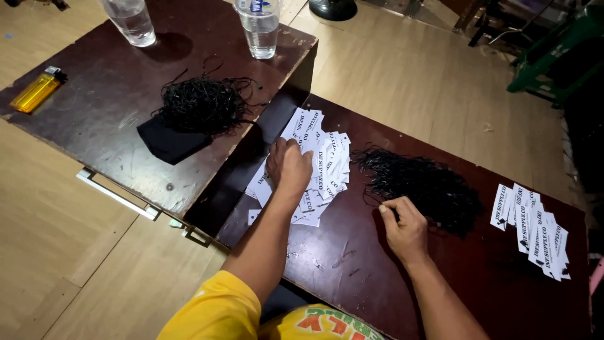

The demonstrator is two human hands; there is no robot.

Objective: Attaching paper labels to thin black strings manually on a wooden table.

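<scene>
A yellow lighter (36, 91) lies at the far left of the dark surface (94, 113), with two clear glasses (131, 20) beyond and a tangle of black strings (204, 104) on a black cloth (168, 143). To the right, on the lower surface (352, 264), the left hand (288, 167) presses curled fingers onto the pile of white tags (321, 160). The right hand (406, 226) pinches a strand at the near edge of the second string heap (425, 182). More tags (535, 230) lie in a row far right.

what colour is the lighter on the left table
Translucent yellow-orange with a silver metal top; the lighter lies at the left table's edge, seen in the head view.
</scene>
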